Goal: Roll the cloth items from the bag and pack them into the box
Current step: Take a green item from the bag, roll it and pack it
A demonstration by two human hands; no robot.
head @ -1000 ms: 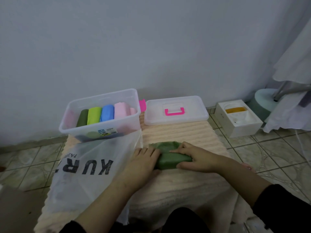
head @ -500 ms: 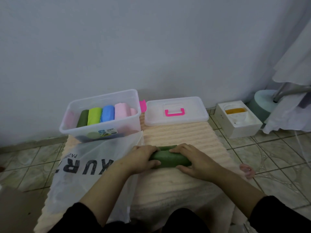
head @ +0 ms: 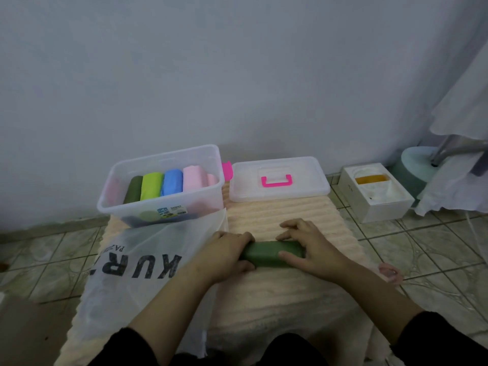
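A dark green cloth (head: 269, 253), rolled into a tight tube, lies crosswise on the peach ribbed mat (head: 285, 215). My left hand (head: 227, 253) grips its left end, fingers curled over the top. My right hand (head: 309, 247) holds its right end, thumb in front and fingers over the back. The clear plastic box (head: 118, 180) stands at the back left with dark green, lime, blue and pink rolls side by side inside. The white translucent bag (head: 137, 268) with black letters lies flat to my left.
The box's clear lid (head: 277, 194) with a pink handle lies on the mat behind the roll. A white carton (head: 377, 204) sits on the tiled floor at the right, near a pale round stand base and hanging white fabric. The wall is close behind.
The green cloth went from a loose, partly flat bundle to a tight roll. Both hands moved with it slightly away from me and now hold its two ends.
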